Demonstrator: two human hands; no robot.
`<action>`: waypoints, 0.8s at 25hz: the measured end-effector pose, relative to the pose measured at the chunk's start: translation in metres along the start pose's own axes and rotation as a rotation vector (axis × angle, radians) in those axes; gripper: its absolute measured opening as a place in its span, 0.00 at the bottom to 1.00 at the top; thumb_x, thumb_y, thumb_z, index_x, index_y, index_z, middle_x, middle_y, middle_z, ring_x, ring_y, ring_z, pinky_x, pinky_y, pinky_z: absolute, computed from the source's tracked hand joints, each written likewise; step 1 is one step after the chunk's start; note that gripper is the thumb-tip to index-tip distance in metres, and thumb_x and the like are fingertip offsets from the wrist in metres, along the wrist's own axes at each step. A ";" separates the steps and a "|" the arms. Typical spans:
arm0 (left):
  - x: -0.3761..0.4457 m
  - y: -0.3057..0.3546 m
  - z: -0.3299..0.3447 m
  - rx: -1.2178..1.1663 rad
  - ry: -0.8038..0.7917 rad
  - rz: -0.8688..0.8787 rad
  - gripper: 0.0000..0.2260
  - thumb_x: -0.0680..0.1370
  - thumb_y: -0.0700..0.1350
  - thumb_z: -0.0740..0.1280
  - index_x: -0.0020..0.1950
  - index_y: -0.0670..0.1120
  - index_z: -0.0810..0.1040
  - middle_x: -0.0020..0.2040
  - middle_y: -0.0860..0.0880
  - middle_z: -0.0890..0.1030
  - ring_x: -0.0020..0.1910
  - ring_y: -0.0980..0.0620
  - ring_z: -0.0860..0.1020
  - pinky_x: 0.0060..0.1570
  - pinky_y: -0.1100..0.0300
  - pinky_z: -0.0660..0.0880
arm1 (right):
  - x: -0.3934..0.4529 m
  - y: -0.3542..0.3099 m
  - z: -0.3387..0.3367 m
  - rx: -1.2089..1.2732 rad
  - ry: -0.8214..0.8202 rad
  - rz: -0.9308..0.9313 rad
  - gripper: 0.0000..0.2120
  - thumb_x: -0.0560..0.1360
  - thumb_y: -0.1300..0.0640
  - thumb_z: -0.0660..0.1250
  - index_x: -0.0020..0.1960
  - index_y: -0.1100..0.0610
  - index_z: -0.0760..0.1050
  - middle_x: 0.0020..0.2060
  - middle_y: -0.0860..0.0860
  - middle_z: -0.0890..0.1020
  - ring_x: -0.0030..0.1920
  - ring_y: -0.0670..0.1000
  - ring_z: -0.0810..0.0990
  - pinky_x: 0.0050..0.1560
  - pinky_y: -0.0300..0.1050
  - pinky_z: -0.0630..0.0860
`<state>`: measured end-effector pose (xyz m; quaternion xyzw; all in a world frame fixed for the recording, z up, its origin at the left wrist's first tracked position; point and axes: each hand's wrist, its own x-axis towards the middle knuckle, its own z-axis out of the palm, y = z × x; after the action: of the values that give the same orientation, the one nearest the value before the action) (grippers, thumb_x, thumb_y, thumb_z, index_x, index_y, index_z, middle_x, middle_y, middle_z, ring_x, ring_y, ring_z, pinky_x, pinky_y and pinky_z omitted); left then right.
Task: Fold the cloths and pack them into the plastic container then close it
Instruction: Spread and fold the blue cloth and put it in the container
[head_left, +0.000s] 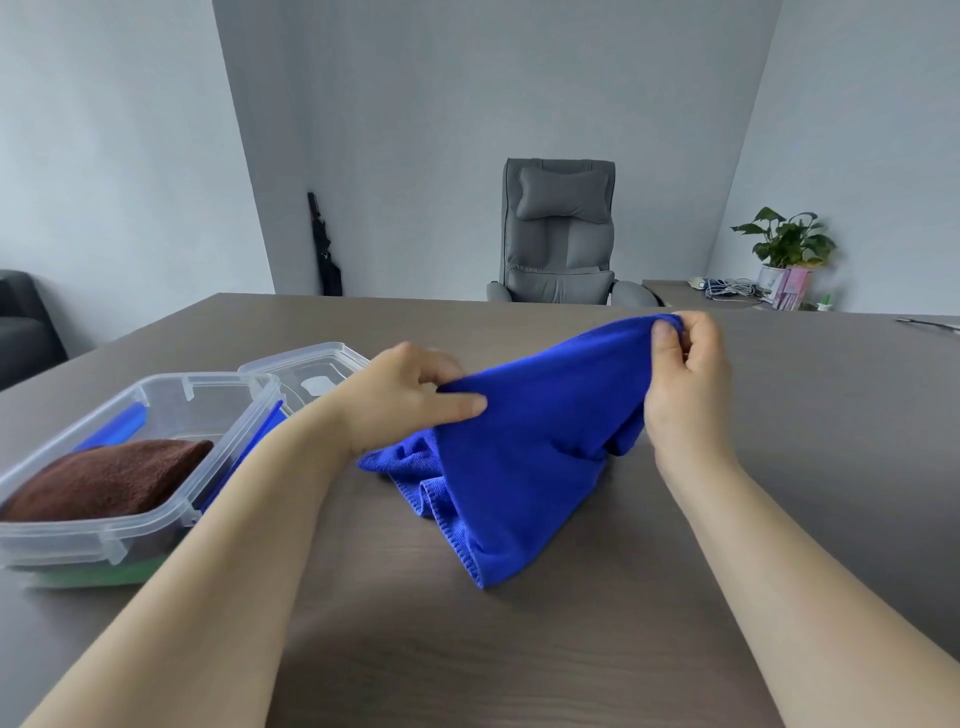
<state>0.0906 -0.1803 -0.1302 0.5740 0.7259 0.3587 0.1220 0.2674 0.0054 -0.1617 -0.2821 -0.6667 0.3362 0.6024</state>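
Grey table (675, 597), blue cloth (524, 467) stretched between both hands, left (400, 400), right (685, 374), seemingly pinched

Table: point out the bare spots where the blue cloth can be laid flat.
Free: the table between the forearms, and the stretch right of the right hand. Crowded: the left side, with the container, its lid and the brown cloth.

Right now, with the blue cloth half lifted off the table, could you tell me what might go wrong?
1. The blue microfibre cloth is pinched only at its top edge by the left hand and right hand; its bunched lower part may fold unevenly.
2. The clear plastic container already holds a bulging brown cloth, so the separate clear lid might not close.
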 end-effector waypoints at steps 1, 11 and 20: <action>-0.002 0.004 -0.001 -0.212 -0.015 0.060 0.12 0.74 0.48 0.71 0.33 0.45 0.78 0.33 0.49 0.77 0.32 0.50 0.74 0.35 0.58 0.72 | 0.002 0.002 -0.002 0.014 0.026 0.027 0.06 0.81 0.52 0.57 0.46 0.45 0.69 0.38 0.41 0.75 0.35 0.34 0.71 0.35 0.26 0.67; 0.000 -0.016 0.003 0.009 -0.294 -0.154 0.12 0.81 0.50 0.63 0.40 0.46 0.74 0.36 0.53 0.72 0.35 0.55 0.70 0.37 0.62 0.71 | 0.004 0.021 -0.002 -0.137 -0.002 0.143 0.08 0.81 0.52 0.56 0.44 0.50 0.69 0.34 0.44 0.73 0.32 0.43 0.68 0.33 0.40 0.64; -0.006 -0.023 -0.013 0.169 -0.526 -0.298 0.06 0.75 0.52 0.71 0.42 0.51 0.82 0.35 0.51 0.78 0.34 0.56 0.75 0.35 0.64 0.73 | 0.007 0.025 -0.002 -0.169 -0.003 0.177 0.08 0.81 0.53 0.57 0.46 0.54 0.70 0.33 0.45 0.72 0.32 0.46 0.68 0.32 0.42 0.64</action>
<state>0.0676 -0.1928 -0.1375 0.5425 0.7728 0.1142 0.3088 0.2682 0.0264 -0.1775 -0.3891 -0.6661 0.3309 0.5435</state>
